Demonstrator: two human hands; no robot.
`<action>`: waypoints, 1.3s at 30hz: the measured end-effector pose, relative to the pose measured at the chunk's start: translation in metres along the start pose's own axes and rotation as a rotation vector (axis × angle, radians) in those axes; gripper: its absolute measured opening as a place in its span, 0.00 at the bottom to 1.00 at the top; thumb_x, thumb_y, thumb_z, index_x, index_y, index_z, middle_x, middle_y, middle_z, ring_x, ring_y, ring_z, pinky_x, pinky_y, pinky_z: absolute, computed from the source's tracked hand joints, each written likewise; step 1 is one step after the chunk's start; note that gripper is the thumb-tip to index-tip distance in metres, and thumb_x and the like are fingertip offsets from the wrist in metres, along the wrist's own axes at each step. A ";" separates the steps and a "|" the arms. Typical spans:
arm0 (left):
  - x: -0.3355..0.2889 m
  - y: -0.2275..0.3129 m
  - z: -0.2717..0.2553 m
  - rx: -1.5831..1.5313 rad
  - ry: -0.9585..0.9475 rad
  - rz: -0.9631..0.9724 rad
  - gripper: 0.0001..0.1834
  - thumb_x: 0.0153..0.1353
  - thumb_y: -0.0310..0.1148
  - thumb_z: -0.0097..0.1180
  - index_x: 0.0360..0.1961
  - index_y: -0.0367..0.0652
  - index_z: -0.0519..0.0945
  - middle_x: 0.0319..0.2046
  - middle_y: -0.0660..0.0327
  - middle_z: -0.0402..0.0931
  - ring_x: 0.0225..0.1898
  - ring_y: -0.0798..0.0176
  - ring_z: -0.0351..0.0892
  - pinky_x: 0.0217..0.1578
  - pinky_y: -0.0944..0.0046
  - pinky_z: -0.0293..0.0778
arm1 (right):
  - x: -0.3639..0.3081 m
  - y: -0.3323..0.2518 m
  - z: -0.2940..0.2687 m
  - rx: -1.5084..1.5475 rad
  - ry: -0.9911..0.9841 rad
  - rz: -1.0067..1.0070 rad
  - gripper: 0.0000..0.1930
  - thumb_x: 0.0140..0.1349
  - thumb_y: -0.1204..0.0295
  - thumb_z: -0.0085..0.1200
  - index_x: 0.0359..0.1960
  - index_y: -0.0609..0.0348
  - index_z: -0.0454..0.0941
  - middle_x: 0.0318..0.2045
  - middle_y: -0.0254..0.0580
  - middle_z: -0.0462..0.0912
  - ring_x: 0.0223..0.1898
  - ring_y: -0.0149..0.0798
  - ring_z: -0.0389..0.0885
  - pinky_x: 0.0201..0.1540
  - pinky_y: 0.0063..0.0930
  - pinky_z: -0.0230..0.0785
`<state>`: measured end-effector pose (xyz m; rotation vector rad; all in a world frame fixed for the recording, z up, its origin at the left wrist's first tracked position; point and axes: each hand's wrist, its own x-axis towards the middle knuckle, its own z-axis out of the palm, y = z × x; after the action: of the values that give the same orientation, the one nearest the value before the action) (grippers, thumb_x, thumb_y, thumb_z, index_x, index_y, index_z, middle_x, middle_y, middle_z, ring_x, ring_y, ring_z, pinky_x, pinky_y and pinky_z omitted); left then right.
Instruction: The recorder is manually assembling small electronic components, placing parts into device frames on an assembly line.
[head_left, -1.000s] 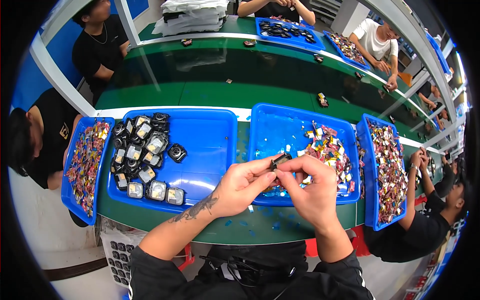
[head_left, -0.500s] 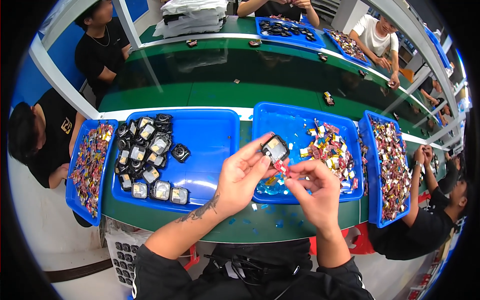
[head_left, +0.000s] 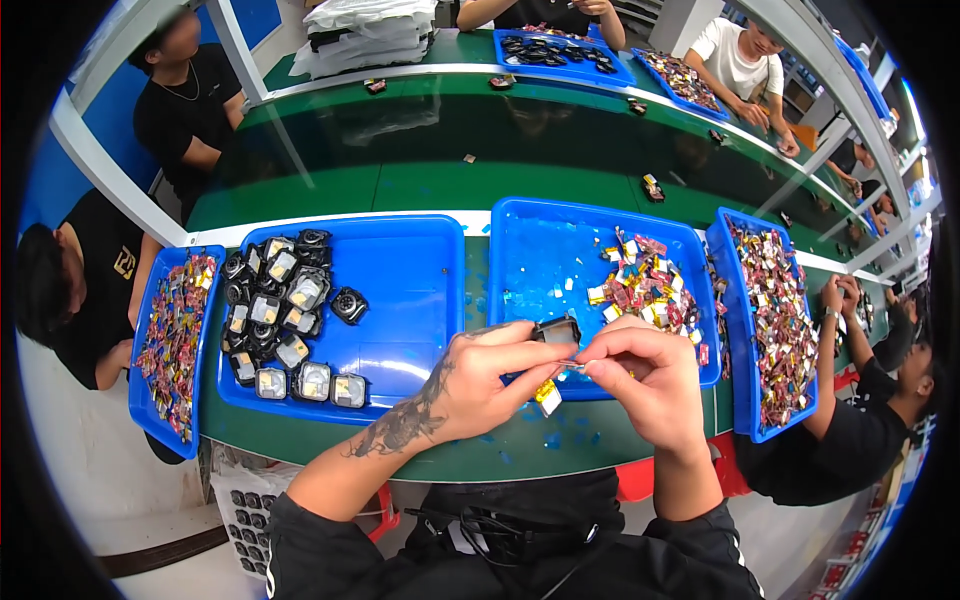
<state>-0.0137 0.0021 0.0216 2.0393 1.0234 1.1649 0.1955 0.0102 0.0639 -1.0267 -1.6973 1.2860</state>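
Note:
My left hand [head_left: 500, 375] is closed around a black square watch case [head_left: 557, 332], which is tipped over the near part of the right-hand blue tray [head_left: 520, 210]. Close against it, my right hand [head_left: 648, 380] pinches thumb and forefinger together at the case's near edge; what lies between those fingertips is mostly hidden. Just below my left fingers hangs a small yellow-and-white part [head_left: 547, 398]. In that tray lies a heap of small red, yellow and white electronic parts [head_left: 650, 285].
On the left, another blue tray [head_left: 400, 230] carries a pile of black watch cases [head_left: 285, 300]. Narrower blue trays full of small parts [head_left: 175, 340] [head_left: 775, 320] flank both. Beyond runs a green conveyor belt [head_left: 420, 150] behind a white rail. Co-workers sit at both sides and across.
The watch case has turned and come down nearer to me, with its inside no longer facing up. My hands have closed in on each other, and a yellow-and-white part now hangs below.

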 end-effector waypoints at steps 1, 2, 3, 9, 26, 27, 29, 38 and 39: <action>-0.001 -0.004 0.003 -0.197 -0.048 -0.107 0.15 0.59 0.24 0.59 0.48 0.41 0.82 0.32 0.57 0.79 0.32 0.63 0.81 0.31 0.64 0.76 | 0.000 -0.003 0.001 0.001 -0.001 0.001 0.06 0.57 0.84 0.59 0.36 0.69 0.81 0.34 0.42 0.80 0.37 0.31 0.80 0.41 0.22 0.76; -0.003 -0.007 0.006 -0.395 -0.097 -0.214 0.14 0.60 0.24 0.59 0.48 0.40 0.82 0.33 0.58 0.80 0.33 0.66 0.82 0.32 0.65 0.77 | -0.001 -0.008 0.003 -0.184 0.036 -0.087 0.05 0.56 0.84 0.59 0.35 0.69 0.81 0.34 0.42 0.80 0.37 0.31 0.80 0.41 0.23 0.76; -0.006 -0.008 0.009 -0.632 -0.105 -0.327 0.12 0.63 0.26 0.58 0.47 0.36 0.82 0.37 0.57 0.82 0.39 0.68 0.82 0.37 0.68 0.78 | 0.000 -0.010 0.005 -0.369 0.073 -0.175 0.04 0.56 0.84 0.60 0.33 0.68 0.81 0.33 0.42 0.81 0.36 0.31 0.80 0.41 0.24 0.76; 0.000 -0.004 0.008 -0.948 -0.201 -0.629 0.13 0.64 0.21 0.55 0.49 0.28 0.79 0.45 0.50 0.80 0.45 0.61 0.82 0.49 0.65 0.79 | -0.003 0.006 0.015 -0.148 0.160 -0.178 0.11 0.56 0.85 0.60 0.41 0.67 0.77 0.33 0.41 0.82 0.33 0.28 0.81 0.34 0.20 0.74; -0.002 0.004 0.021 -0.764 0.055 -0.413 0.24 0.65 0.19 0.52 0.63 0.42 0.71 0.51 0.57 0.77 0.48 0.72 0.76 0.49 0.71 0.74 | 0.002 0.027 0.027 -0.105 0.317 -0.112 0.19 0.52 0.84 0.63 0.46 0.62 0.73 0.27 0.32 0.77 0.26 0.22 0.73 0.28 0.16 0.67; 0.000 0.003 0.022 -0.718 0.049 -0.379 0.28 0.65 0.19 0.52 0.66 0.44 0.67 0.51 0.56 0.77 0.48 0.72 0.76 0.49 0.71 0.74 | 0.003 0.026 0.026 -0.108 0.317 -0.113 0.19 0.52 0.84 0.63 0.46 0.62 0.73 0.27 0.32 0.77 0.26 0.22 0.73 0.28 0.16 0.67; 0.003 0.008 0.022 -0.775 0.087 -0.397 0.31 0.65 0.19 0.51 0.68 0.44 0.61 0.50 0.54 0.78 0.47 0.71 0.77 0.49 0.70 0.75 | 0.005 0.026 0.026 -0.149 0.313 -0.080 0.21 0.52 0.84 0.63 0.48 0.61 0.73 0.28 0.32 0.76 0.27 0.24 0.73 0.29 0.16 0.69; -0.006 -0.008 0.024 -0.777 0.145 -0.514 0.21 0.66 0.21 0.51 0.54 0.43 0.56 0.47 0.47 0.78 0.48 0.63 0.79 0.47 0.64 0.76 | 0.020 0.035 0.032 -0.281 0.191 -0.054 0.21 0.54 0.83 0.61 0.50 0.58 0.73 0.32 0.32 0.77 0.32 0.25 0.77 0.32 0.18 0.72; 0.005 0.000 0.013 -0.704 0.063 -0.463 0.23 0.65 0.23 0.52 0.56 0.44 0.57 0.47 0.47 0.78 0.48 0.62 0.80 0.47 0.63 0.76 | 0.028 0.028 0.022 -0.260 0.145 -0.047 0.21 0.53 0.83 0.61 0.50 0.58 0.73 0.32 0.32 0.77 0.32 0.25 0.77 0.32 0.17 0.72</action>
<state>-0.0010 0.0045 0.0182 1.1521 0.8794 1.1263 0.1693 0.0323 0.0353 -1.1913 -1.7965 0.9530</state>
